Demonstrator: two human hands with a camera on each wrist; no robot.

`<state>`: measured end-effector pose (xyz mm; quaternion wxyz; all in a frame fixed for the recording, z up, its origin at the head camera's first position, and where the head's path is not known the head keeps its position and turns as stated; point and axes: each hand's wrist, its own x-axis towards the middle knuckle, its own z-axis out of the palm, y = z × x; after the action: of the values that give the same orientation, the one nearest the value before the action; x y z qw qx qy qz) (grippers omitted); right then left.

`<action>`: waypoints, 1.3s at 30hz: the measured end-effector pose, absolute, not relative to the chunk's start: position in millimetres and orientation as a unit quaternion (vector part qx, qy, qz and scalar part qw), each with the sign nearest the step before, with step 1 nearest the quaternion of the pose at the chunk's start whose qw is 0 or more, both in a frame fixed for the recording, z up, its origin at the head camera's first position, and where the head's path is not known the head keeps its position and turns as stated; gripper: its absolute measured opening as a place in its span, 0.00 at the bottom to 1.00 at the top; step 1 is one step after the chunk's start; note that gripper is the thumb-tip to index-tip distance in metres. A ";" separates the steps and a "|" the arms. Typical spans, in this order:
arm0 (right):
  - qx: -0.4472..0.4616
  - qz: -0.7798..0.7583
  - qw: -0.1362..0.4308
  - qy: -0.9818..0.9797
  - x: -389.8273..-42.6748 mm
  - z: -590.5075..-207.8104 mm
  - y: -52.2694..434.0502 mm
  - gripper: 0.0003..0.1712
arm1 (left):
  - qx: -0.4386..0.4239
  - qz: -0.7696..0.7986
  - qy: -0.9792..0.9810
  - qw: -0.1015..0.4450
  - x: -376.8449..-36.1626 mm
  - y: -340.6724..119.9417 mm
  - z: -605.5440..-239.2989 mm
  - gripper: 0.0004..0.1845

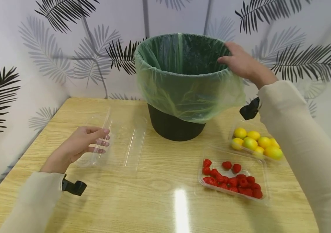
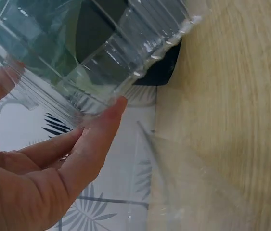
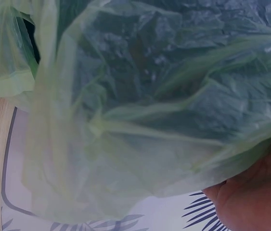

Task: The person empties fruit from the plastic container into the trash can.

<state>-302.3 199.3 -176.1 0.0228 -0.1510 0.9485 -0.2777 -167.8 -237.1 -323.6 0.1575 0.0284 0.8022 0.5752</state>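
Note:
A black bin [image 1: 177, 126] lined with a green plastic bag [image 1: 182, 90] stands at the back middle of the wooden table. My right hand [image 1: 239, 61] grips its right rim, thumb inside and fingers outside. In the right wrist view the bag [image 3: 149, 106] fills the frame, with the hand [image 3: 255, 197] at the lower right. My left hand [image 1: 102, 139] holds the left half of an open, empty clear plastic clamshell container [image 1: 124, 142] lying left of the bin. In the left wrist view the thumb and fingers [image 2: 96, 134] pinch the ribbed clear container [image 2: 101, 53].
A clear tray [image 1: 262, 168] of raspberries [image 1: 232, 179] lies at the front right. Behind it is a clear tray of yellow fruit [image 1: 255, 142]. Walls with leaf-patterned paper close in the table [image 1: 153, 200] at the back and left.

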 end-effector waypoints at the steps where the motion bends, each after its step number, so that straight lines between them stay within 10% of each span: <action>1: -0.151 -0.280 0.024 0.948 -302.4 -176.6 199.4 0.39 | 0.030 0.574 0.802 0.164 -168.2 -235.6 -325.9 0.35; 27: -0.149 -0.266 0.021 0.952 -300.4 -175.1 201.0 0.39 | 0.043 0.588 0.766 0.257 -169.4 -206.4 -366.4 0.33; 39: -0.151 -0.273 0.029 0.950 -300.8 -174.8 200.7 0.39 | -0.012 0.608 0.758 0.236 -169.9 -206.3 -377.9 0.17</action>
<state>-300.8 200.7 -174.8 0.0292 -0.1514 0.9496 -0.2730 -169.9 -206.3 -377.9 0.2363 -0.0118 0.7579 0.6079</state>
